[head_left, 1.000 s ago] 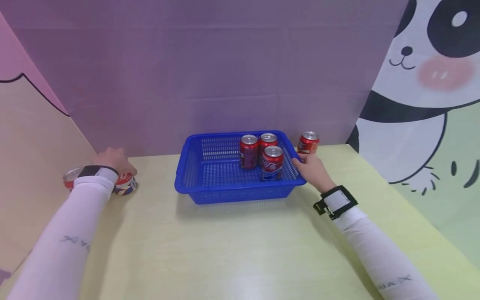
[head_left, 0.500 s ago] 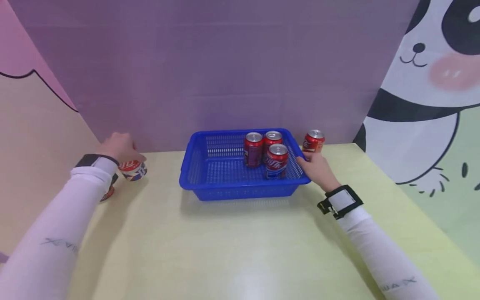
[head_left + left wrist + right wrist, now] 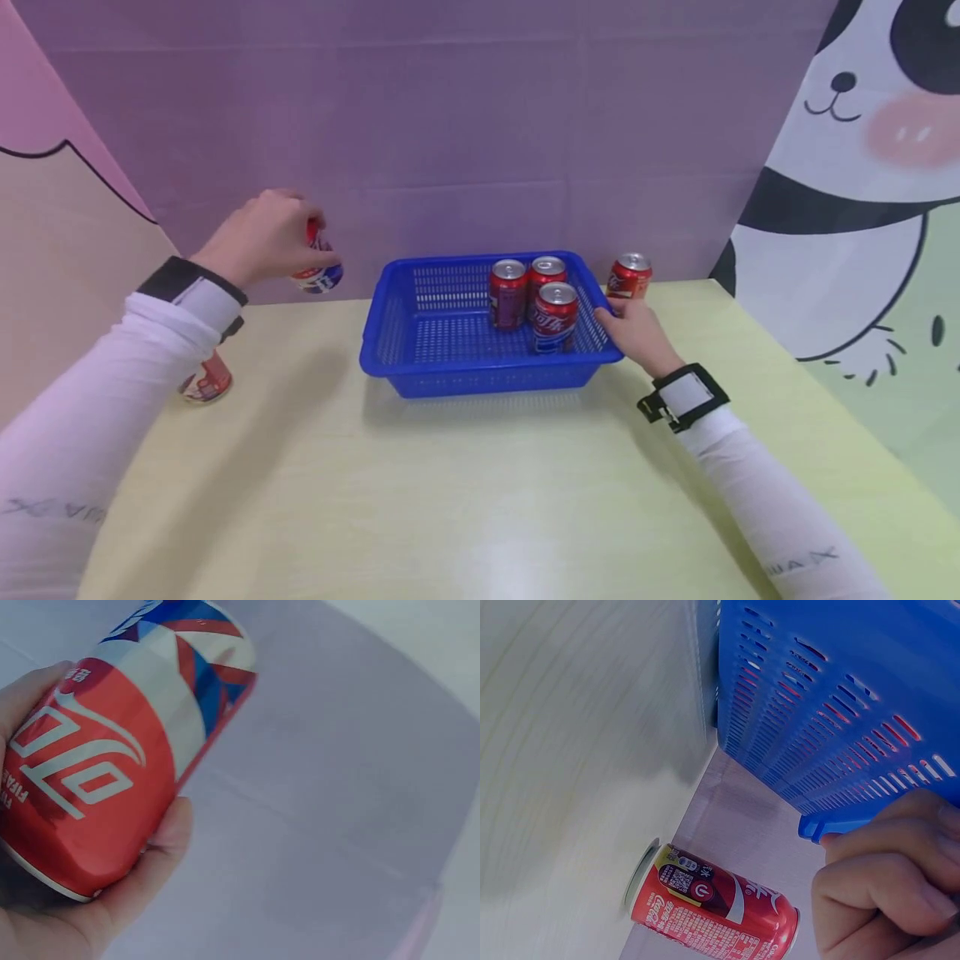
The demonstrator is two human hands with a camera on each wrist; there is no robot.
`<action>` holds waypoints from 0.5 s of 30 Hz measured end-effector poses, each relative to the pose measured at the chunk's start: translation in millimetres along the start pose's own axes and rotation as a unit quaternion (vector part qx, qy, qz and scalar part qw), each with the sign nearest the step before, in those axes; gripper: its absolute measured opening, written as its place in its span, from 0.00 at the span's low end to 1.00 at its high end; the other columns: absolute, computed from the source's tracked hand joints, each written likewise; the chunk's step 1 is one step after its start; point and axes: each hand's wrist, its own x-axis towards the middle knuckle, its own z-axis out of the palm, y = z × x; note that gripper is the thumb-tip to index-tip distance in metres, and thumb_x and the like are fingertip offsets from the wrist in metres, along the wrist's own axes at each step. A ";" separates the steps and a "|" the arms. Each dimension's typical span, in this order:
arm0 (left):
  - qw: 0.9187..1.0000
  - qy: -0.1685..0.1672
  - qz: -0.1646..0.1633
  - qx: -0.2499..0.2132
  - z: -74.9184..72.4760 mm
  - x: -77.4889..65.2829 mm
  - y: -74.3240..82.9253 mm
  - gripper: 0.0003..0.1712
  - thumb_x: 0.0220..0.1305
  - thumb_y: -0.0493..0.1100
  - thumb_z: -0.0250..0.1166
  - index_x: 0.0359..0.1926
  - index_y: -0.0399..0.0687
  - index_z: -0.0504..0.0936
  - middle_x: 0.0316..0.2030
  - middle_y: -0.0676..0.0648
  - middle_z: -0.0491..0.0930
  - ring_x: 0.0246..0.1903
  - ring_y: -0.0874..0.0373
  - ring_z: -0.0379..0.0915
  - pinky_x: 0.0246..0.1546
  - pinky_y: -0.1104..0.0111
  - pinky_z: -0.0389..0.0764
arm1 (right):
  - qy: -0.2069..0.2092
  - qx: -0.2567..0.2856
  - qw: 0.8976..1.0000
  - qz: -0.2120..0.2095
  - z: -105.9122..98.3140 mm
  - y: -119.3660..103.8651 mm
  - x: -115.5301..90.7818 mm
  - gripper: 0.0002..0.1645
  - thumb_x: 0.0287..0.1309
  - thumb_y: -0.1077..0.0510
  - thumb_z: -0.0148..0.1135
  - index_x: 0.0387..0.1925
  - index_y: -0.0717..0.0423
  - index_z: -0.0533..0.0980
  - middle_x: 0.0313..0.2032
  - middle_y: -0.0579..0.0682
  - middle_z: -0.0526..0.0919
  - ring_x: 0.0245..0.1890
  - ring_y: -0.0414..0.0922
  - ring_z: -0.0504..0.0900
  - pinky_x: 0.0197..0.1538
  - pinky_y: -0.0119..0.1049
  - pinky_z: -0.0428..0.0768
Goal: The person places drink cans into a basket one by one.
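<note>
My left hand (image 3: 262, 233) grips a red, white and blue soda can (image 3: 127, 765), raised off the table left of the blue plastic basket (image 3: 480, 371). In the left wrist view the thumb and fingers wrap the can's red half. At the basket's right end, my right hand (image 3: 637, 333) holds the rim; its curled fingers (image 3: 885, 862) show at that rim in the right wrist view. Three red soda cans (image 3: 507, 300) stand upright in the basket's right half. Another red can (image 3: 630, 275) stands on the table just beyond the right hand.
A further red can (image 3: 207, 379) stands at the table's left, partly hidden behind the left forearm. The purple wall (image 3: 450, 150) rises right behind the basket. A panda picture (image 3: 832, 275) covers the right wall. The pale wooden table (image 3: 450, 500) stretches in front.
My left hand has lifted the red, white and blue can off the table and carried it up and rightward, uncovering another can. My right hand stays on the basket rim.
</note>
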 end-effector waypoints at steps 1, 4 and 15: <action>1.000 -0.003 0.021 0.001 -2.3 4.0 8.1 0.28 0.55 0.52 0.73 0.48 0.36 0.81 0.44 0.35 0.78 0.40 0.41 0.75 0.38 0.48 0.83 | 0.001 0.000 1.000 -0.001 0.1 0.2 0.3 0.27 0.71 0.56 0.50 0.59 0.75 0.71 0.40 0.67 0.82 0.34 0.54 0.81 0.39 0.43 0.77; 0.995 -0.030 0.092 0.007 -3.6 21.6 32.3 0.28 0.54 0.53 0.74 0.48 0.37 0.82 0.43 0.38 0.79 0.41 0.44 0.75 0.37 0.54 0.83 | 0.003 0.001 1.000 -0.004 0.4 0.8 0.4 0.26 0.71 0.56 0.50 0.58 0.74 0.72 0.39 0.66 0.82 0.33 0.53 0.81 0.38 0.42 0.77; 0.966 -0.140 0.212 0.041 47.2 80.2 135.2 0.28 0.46 0.56 0.79 0.40 0.41 0.82 0.31 0.50 0.78 0.32 0.56 0.75 0.31 0.66 0.79 | -0.001 0.005 1.000 0.006 1.8 0.8 -0.7 0.26 0.71 0.56 0.50 0.59 0.74 0.72 0.36 0.63 0.82 0.29 0.50 0.79 0.31 0.37 0.75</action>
